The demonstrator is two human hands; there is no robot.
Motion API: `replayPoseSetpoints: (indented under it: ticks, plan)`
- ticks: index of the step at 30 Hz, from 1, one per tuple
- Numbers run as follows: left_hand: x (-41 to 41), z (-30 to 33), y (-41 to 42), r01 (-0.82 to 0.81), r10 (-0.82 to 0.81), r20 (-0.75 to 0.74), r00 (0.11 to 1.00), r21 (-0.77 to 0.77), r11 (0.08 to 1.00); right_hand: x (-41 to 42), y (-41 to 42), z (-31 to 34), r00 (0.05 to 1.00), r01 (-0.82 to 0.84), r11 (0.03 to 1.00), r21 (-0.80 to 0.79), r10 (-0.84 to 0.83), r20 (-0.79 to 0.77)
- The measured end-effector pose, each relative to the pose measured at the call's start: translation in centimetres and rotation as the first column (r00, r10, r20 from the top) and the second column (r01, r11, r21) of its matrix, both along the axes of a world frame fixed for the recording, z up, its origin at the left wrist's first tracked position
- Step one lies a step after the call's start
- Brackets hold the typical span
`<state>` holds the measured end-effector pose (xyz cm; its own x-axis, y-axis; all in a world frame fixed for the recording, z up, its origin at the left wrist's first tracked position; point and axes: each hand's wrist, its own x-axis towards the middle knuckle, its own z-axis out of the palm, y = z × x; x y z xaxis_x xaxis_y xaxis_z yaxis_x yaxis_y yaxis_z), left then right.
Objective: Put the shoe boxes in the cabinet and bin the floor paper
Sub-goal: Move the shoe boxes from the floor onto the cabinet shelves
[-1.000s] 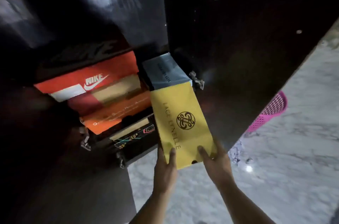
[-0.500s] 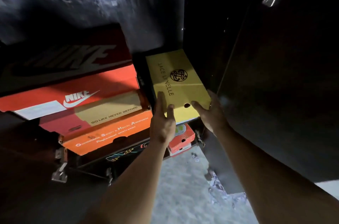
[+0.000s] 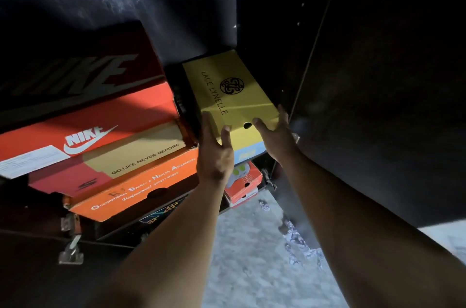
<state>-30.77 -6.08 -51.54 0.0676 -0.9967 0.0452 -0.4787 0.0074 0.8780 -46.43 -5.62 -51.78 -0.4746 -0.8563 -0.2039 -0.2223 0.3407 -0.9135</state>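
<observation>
A yellow shoe box (image 3: 232, 95) lies in the dark cabinet (image 3: 264, 30), on top of a light blue box (image 3: 249, 153). My left hand (image 3: 214, 153) presses on its front left corner, thumb along the side and fingers straight on the front face. My right hand (image 3: 274, 136) presses with straight fingers on the front right corner. Crumpled paper (image 3: 297, 239) lies on the pale marble floor (image 3: 252, 257) by the cabinet's foot, with a smaller scrap (image 3: 263, 205) nearer the shelves.
Left of the yellow box stand stacked boxes: a red Nike box (image 3: 100, 128), a tan-and-red box (image 3: 141, 153), an orange safety-shoe box (image 3: 141, 189). A small red and white box (image 3: 243, 181) sits on the shelf below. The open black door (image 3: 378, 105) stands close on the right.
The yellow box has gone from out in front of the cabinet onto the light blue box inside, and both hands have followed it in. The view has moved closer.
</observation>
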Motion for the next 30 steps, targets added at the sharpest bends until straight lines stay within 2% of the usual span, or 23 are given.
replayPoseSetpoints:
  ticks: [2,3,4,5,7,8,9,10,12,17,23,26,30]
  plan:
    - [1.1,0.2,1.5,-0.236,0.239,0.004,0.971,-0.121,0.964,1.3,1.6,0.4,0.999,0.026,1.0,-0.007,-0.026,-0.03]
    - [1.3,-0.2,3.3,-0.305,0.308,-0.006,0.951,-0.152,0.94,1.7,3.7,0.3,0.998,0.068,0.997,-0.032,-0.068,-0.003]
    - [1.3,-0.6,5.4,-0.325,0.325,-0.021,0.946,-0.103,0.94,2.0,6.1,0.0,0.993,0.118,0.992,-0.035,-0.118,0.025]
    - [1.5,-1.9,7.8,-0.273,0.273,-0.008,0.962,0.031,0.962,2.3,9.1,-0.7,0.985,0.165,0.986,0.008,-0.165,0.048]
    - [2.2,-5.7,12.8,-0.056,0.025,0.092,0.995,0.347,0.936,3.0,15.6,-3.8,0.969,0.211,0.969,0.132,-0.225,0.098]
    - [2.1,-7.9,15.2,0.069,-0.16,0.151,0.976,0.482,0.873,2.8,19.4,-5.7,0.954,0.231,0.95,0.21,-0.263,0.143]
    - [1.6,-9.6,17.7,0.153,-0.344,0.215,0.914,0.602,0.784,2.1,23.2,-7.6,0.931,0.25,0.922,0.296,-0.313,0.187]
    - [0.3,-10.6,20.1,0.21,-0.517,0.269,0.812,0.693,0.69,1.1,27.0,-9.3,0.906,0.272,0.889,0.37,-0.365,0.213]
    - [-3.4,-12.1,24.8,0.276,-0.732,0.288,0.617,0.792,0.544,-1.8,34.1,-11.4,0.851,0.321,0.821,0.473,-0.468,0.236]
    - [-17.4,-13.9,35.5,0.408,-0.911,0.18,0.371,0.85,0.334,-14.1,49.6,-15.5,0.677,0.539,0.628,0.561,-0.72,0.156]
    - [-33.6,-22.3,46.6,0.502,-0.956,0.058,0.287,0.841,0.201,-28.6,65.8,-22.1,0.419,0.735,0.361,0.574,-0.907,0.034]
    - [-41.1,-28.5,52.0,0.506,-0.963,0.004,0.269,0.85,0.145,-34.3,72.6,-27.5,0.385,0.744,0.288,0.603,-0.922,-0.034]
    - [-49.1,-37.7,59.4,0.516,-0.975,-0.054,0.215,0.854,0.067,-40.0,79.4,-36.1,0.375,0.755,0.257,0.603,-0.924,-0.076]
